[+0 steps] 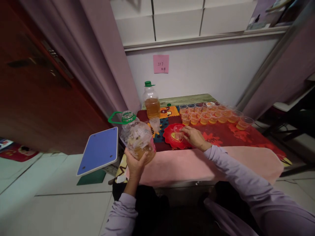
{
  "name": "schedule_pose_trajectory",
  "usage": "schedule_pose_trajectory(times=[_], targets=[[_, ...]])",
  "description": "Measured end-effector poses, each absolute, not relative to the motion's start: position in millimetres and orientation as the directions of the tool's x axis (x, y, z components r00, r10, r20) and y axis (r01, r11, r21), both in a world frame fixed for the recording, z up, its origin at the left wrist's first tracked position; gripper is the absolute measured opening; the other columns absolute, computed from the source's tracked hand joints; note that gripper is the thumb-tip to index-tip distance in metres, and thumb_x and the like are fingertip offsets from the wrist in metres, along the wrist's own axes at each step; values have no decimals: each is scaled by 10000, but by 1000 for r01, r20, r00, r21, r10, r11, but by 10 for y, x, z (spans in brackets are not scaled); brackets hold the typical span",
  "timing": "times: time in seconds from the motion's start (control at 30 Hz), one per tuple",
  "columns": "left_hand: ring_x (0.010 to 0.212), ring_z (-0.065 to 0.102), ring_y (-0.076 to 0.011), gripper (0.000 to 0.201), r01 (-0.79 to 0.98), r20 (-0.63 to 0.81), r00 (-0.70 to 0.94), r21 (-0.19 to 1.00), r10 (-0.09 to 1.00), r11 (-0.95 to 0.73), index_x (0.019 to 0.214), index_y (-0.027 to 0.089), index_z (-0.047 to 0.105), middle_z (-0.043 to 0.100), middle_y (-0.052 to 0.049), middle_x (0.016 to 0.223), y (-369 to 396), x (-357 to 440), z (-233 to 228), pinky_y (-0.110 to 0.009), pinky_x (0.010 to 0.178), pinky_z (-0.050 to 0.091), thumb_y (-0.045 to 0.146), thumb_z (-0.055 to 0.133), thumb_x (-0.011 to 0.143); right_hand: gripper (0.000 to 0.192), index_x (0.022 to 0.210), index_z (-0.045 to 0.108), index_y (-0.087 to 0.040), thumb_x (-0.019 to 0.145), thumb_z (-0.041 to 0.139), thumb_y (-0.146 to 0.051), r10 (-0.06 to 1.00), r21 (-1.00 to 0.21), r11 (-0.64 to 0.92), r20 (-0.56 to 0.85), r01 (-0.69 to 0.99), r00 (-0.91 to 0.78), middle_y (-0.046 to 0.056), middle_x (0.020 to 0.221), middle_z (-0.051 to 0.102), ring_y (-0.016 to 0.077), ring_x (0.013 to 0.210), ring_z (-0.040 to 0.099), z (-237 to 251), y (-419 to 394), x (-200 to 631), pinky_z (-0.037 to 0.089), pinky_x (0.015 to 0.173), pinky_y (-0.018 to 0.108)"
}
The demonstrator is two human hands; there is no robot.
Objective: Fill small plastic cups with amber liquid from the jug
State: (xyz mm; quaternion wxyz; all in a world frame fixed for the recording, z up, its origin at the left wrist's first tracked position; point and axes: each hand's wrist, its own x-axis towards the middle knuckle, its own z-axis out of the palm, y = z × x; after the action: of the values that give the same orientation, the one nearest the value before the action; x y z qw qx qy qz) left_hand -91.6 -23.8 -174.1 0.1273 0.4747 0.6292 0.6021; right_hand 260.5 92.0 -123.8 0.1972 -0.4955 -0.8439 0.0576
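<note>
The lavender right sleeve (pixel 251 190) lies nearest, stretching over the cloth-covered table (pixel 258 142). The left hand (pixel 134 162) is wrapped around the lower side of the open, tilted jug (pixel 137 139) by the table's left end; a firm, low hold should steady its liquid. At the red plate (pixel 167 134), the right hand's (pixel 194 136) fingertips pinch a clear cup (pixel 177 130), whose thin walls probably want light pressure; whether cup and plate touch, I cannot tell.
</note>
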Motion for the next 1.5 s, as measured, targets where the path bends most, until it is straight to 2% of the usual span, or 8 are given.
schedule_pose_trajectory(times=[0.13,0.23,0.33,0.4,0.7,1.0,1.2,1.5], targets=[[1136,768,-341,1003,432,406,-534,885,742,-173,1422,206,545,747,-142,1273,-241,-910,-1749,-515,1044,616,673,961,636,488,1524,709,-265,1036,692,-261,838,-366,507,420,780,-348,147,1559,700,345,1285,760,-1206,792,2644,653,1019,466],[1145,759,-329,988,398,376,-560,903,739,-158,1403,207,560,741,-136,1281,-241,-886,-1731,-520,1065,610,649,973,621,544,1559,662,-267,1032,723,-387,814,-551,498,563,670,-142,163,1531,706,361,1359,720,-1202,584,2518,629,1123,533],[1172,752,-328,963,361,362,-574,917,735,-170,1381,199,590,737,-138,1291,-241,-851,-1652,-528,1099,602,610,990,607,504,1539,650,-297,1061,672,-456,845,-764,454,532,459,50,144,1288,796,315,1083,801,-1285,289,2234,690,992,512],[1175,752,-331,933,373,372,-579,912,725,-170,1353,193,626,746,-139,1276,-246,-833,-1567,-526,1102,605,583,1005,594,447,1486,674,-321,1062,656,-458,881,-847,427,468,317,64,116,1154,814,287,915,803,-1376,81,2017,717,861,480],[1285,730,-397,1062,576,368,-507,817,780,-10,1437,196,648,750,-159,1377,-342,-951,-1065,-619,1177,564,589,1030,528,179,1127,807,-413,1023,685,-494,902,-871,431,418,235,-105,59,952,831,306,790,797,-1547,-388,1789,699,706,478],[1120,756,-453,911,849,388,-278,527,879,36,1233,237,754,822,-136,1164,-354,-1017,-579,-648,1065,578,467,1060,406,369,986,815,-275,977,681,-618,946,-933,198,262,300,189,75,848,829,274,700,755,-1634,-104,2634,604,669,384],[1431,652,-449,889,954,146,-219,241,965,180,1512,182,605,736,-201,1501,-423,-742,-153,-569,1201,494,434,918,720,495,973,847,-226,909,661,-681,937,-934,62,176,352,302,90,850,841,271,730,733,-1830,84,2996,542,706,366],[1420,649,-430,786,979,13,-186,-77,982,186,1531,182,559,677,-203,1583,-418,-438,229,-538,1098,496,429,811,828,453,942,845,-224,920,669,-641,932,-940,78,187,332,310,36,677,744,227,615,658,-1845,52,2982,461,613,327]])
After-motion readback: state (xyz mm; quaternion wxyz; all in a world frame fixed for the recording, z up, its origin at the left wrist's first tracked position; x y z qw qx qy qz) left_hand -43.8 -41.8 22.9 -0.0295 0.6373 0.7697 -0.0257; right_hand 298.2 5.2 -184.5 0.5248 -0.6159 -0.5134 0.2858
